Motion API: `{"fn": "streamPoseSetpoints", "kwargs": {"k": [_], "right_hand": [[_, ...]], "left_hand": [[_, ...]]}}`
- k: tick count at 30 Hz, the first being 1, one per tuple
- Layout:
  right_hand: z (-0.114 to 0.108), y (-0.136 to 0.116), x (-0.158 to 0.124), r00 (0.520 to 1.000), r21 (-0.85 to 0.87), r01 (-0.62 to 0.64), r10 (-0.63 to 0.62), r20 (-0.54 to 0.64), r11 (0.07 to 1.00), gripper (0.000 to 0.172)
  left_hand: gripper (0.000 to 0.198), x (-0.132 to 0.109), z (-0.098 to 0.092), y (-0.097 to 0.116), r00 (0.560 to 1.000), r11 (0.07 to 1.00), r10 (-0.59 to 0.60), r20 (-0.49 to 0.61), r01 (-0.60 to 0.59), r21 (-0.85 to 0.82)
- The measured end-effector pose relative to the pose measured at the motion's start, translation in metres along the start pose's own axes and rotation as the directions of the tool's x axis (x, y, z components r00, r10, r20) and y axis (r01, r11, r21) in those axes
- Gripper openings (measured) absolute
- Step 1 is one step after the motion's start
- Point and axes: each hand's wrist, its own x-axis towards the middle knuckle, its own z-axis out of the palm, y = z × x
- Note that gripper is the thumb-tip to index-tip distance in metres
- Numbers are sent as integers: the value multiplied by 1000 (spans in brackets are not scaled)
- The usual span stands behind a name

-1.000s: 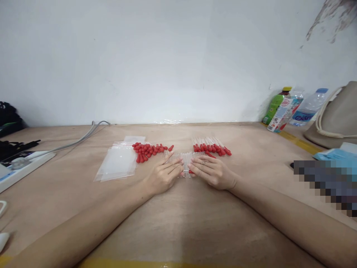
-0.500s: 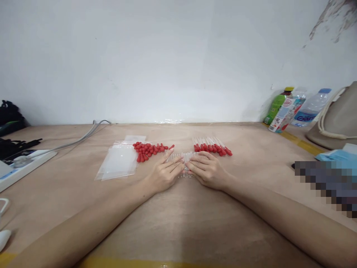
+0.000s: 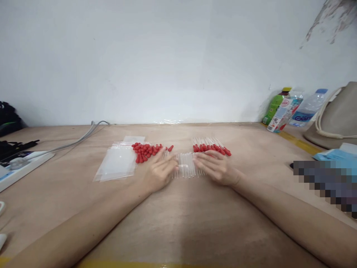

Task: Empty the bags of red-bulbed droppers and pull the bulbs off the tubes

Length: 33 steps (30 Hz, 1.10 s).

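A row of thin clear tubes (image 3: 186,165) lies side by side on the table, between and partly under my hands. My left hand (image 3: 161,169) rests on the left end of the row with its fingers spread. Over the right end, my right hand (image 3: 216,166) lies flat with its fingers stretched out. Red rubber bulbs (image 3: 143,150) sit in a pile beyond my left hand. Just beyond my right hand are clear droppers with red bulbs (image 3: 212,147), laid in a row. Clear plastic bags (image 3: 117,162) lie left of the pile.
A power strip (image 3: 30,167) with a grey cable (image 3: 80,137) is at the left. Bottles (image 3: 309,106), a carton (image 3: 284,113), a beige bag (image 3: 334,119) and a blue packet (image 3: 334,158) stand or lie at the right, near a pixelated dark object (image 3: 323,182).
My hands have moved apart, the left one leftward and the right one rightward. More of the clear tubes now shows between them.
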Motion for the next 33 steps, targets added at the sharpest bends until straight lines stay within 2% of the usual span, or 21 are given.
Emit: {"fn": "streamPoseSetpoints", "kwargs": {"k": [2,3,5,7,11,13,14,16,20,22,27,33], "right_hand": [[-3,10,-12,982,-27,-187,187,-29,982,17],[-4,14,-18,949,-40,-315,313,-32,948,16],[-5,19,-28,845,-12,-535,535,1,845,16],[-4,21,-33,727,58,-687,682,86,725,20],[-3,21,-36,527,116,-849,805,274,516,25],[-3,22,-36,450,130,-893,839,306,431,23],[-3,22,-36,428,140,-904,848,312,405,21],[-2,23,-37,427,154,-904,844,325,398,17],[1,22,-37,485,158,-875,826,287,458,15],[2,21,-36,494,157,-869,823,279,469,16],[2,18,-34,441,174,-897,831,339,405,11],[-1,20,-34,428,133,-903,834,348,408,11]], "left_hand": [[16,-5,-3,-10,975,974,-222,0,222,47],[19,-8,-4,-14,942,941,-334,14,333,62],[23,-11,-6,-21,874,876,-481,73,477,70],[24,-14,-6,-25,846,855,-518,129,515,56],[26,-22,-3,-30,865,873,-488,118,487,38],[28,-25,-1,-32,878,884,-467,104,467,28],[29,-25,-1,-33,884,889,-456,99,457,17],[28,-25,0,-33,894,897,-440,87,442,-12],[23,-22,-1,-28,902,901,-421,95,428,-74],[23,-21,-1,-25,906,904,-403,127,416,-103],[25,-21,-5,-22,901,900,-380,211,413,-143],[30,-21,-7,-21,898,890,-372,236,417,-185]]}}
